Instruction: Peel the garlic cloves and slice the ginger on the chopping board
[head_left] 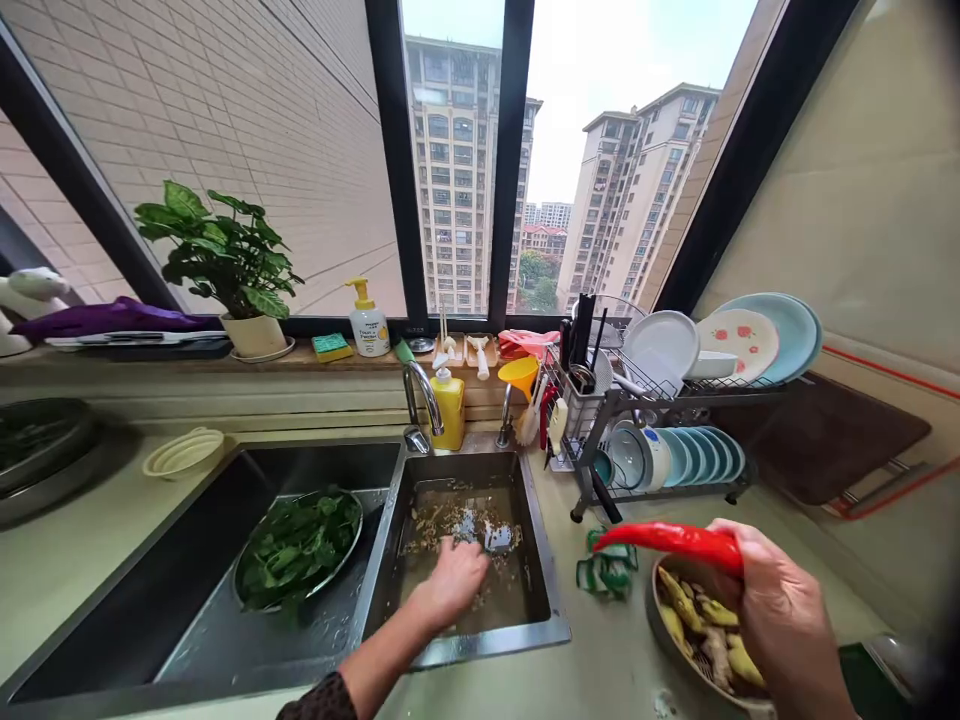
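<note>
My right hand grips a long red chili pepper by its thick end, its tip pointing left. Below the pepper is a round bowl with yellowish peppers and pieces that look like ginger. My left hand reaches over the small sink, which holds murky water with floating bits; its fingertips are at the water and hidden, so I cannot make out what they hold.
Left of the small sink, a larger dark sink holds a metal bowl of leafy greens. A dish rack stands behind on the right. Crumpled green-edged plastic lies beside the bowl. A yellow bottle stands by the faucet.
</note>
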